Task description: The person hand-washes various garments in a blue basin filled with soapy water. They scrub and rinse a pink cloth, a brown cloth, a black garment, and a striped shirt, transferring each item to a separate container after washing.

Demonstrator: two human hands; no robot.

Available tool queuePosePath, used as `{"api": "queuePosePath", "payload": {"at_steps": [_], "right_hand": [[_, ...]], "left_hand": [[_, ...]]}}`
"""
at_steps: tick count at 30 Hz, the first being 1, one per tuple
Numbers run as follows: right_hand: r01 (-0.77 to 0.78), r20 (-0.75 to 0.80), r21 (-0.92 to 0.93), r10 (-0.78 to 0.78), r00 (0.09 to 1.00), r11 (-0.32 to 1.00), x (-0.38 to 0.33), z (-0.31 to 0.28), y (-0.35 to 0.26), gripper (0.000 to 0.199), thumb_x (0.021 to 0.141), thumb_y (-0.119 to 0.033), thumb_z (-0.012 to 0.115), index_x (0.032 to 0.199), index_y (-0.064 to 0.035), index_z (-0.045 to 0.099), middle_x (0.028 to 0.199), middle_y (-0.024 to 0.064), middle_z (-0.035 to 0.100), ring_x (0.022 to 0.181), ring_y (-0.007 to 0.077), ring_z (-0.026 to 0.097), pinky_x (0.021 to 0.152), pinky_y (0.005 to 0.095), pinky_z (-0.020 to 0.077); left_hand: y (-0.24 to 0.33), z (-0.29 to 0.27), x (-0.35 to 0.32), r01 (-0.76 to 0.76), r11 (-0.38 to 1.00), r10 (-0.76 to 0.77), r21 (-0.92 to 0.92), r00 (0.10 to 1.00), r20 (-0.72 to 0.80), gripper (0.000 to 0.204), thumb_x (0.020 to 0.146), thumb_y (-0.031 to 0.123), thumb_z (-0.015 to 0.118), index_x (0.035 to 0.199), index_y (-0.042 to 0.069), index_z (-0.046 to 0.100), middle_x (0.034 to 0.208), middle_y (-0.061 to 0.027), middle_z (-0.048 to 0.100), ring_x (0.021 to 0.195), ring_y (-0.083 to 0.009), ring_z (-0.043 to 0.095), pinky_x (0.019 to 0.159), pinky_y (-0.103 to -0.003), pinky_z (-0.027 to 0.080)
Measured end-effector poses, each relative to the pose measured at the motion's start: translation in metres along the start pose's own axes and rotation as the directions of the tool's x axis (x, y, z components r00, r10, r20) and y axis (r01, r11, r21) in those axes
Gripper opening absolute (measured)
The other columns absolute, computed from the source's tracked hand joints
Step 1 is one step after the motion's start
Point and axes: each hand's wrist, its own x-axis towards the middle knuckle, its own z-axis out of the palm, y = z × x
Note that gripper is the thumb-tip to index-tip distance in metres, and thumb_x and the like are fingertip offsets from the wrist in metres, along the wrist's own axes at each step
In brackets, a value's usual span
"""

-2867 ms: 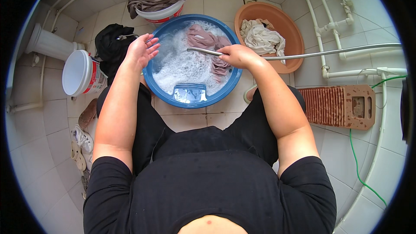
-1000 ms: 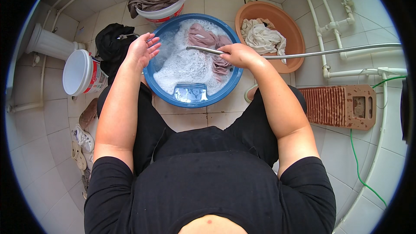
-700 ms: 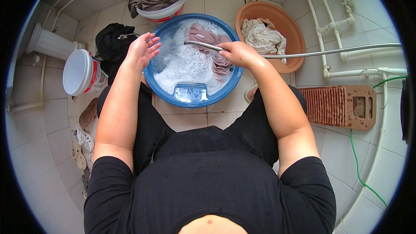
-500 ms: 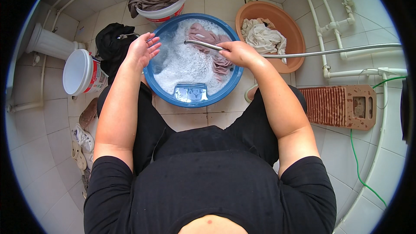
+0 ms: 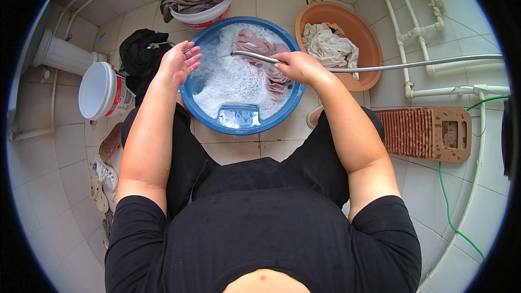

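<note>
A round blue basin point(image 5: 187, 93) stands on the floor before me, filled with white suds. Partly under the foam on its right side lies a wet mauve cloth garment point(image 5: 275, 80). My right hand point(image 5: 299, 67) is closed round a flexible metal hose point(image 5: 391, 67), whose free end hangs over the suds and points left. At the basin's left rim my left hand point(image 5: 180, 63) is held up, palm turned to the right, fingers apart and holding nothing. Whether water runs from the hose is hard to make out.
An orange-brown tub point(image 5: 368, 38) with white clothes stands at the far right, a bucket point(image 5: 209, 16) of grey-brown clothes behind the basin. Black clothes point(image 5: 142, 57) and a white bucket point(image 5: 93, 91) lie left. A brown washboard point(image 5: 423, 133) rests right; shoes point(image 5: 103, 172) line the left.
Both hands and the hose keep their places. The foam at the left of the basin has thinned slightly and shifted.
</note>
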Motion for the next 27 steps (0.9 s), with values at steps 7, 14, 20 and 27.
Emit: {"api": "queuePosePath", "payload": {"at_steps": [7,14,20,27], "right_hand": [[-0.014,0.017,-0.006,0.014,1.0,1.0,-0.0006,-0.0013,-0.0029,0.033,0.086,-0.025,0.053,0.116,-0.0154,0.058,0.1,0.0135,0.064,0.093,0.0282,0.06,0.082,0.0347,0.0455],[-0.021,0.018,-0.012,0.021,1.0,1.0,-0.001,-0.0008,-0.0022,0.033,0.085,-0.028,0.053,0.116,-0.017,0.058,0.101,0.0126,0.063,0.095,0.0282,0.059,0.083,0.0353,0.0453],[-0.017,0.021,-0.003,0.018,1.0,1.0,0.0009,0.0021,0.0014,0.033,0.084,-0.031,0.053,0.114,-0.0192,0.059,0.104,0.0113,0.062,0.097,0.0283,0.057,0.084,0.036,0.0448],[-0.017,0.02,-0.006,0.017,1.0,1.0,0.0002,0.0,0.0006,0.034,0.084,-0.031,0.053,0.115,-0.0188,0.059,0.104,0.0115,0.062,0.098,0.0283,0.057,0.085,0.0359,0.0447]], "left_hand": [[0.0011,0.0011,-0.0036,-0.01,1.0,0.01,0.012,1.0,0.002,0.037,0.094,0.03,0.039,0.12,0.005,0.046,0.117,-0.0097,0.051,0.104,-0.0219,0.05,0.085,-0.034,0.041],[0.0003,-0.0005,-0.0025,-0.011,1.0,0.011,0.013,1.0,0.007,0.037,0.094,0.03,0.039,0.12,0.005,0.045,0.117,-0.0099,0.051,0.104,-0.022,0.051,0.084,-0.033,0.042],[-0.0006,0.0008,-0.0048,-0.014,1.0,0.014,0.009,1.0,0.0,0.037,0.094,0.03,0.039,0.12,0.005,0.046,0.117,-0.0103,0.051,0.104,-0.0226,0.051,0.086,-0.035,0.041],[0.0009,0.0022,-0.0056,-0.013,1.0,0.013,0.007,1.0,-0.002,0.036,0.094,0.03,0.04,0.119,0.005,0.046,0.116,-0.0101,0.052,0.104,-0.0229,0.051,0.087,-0.035,0.041]]}}
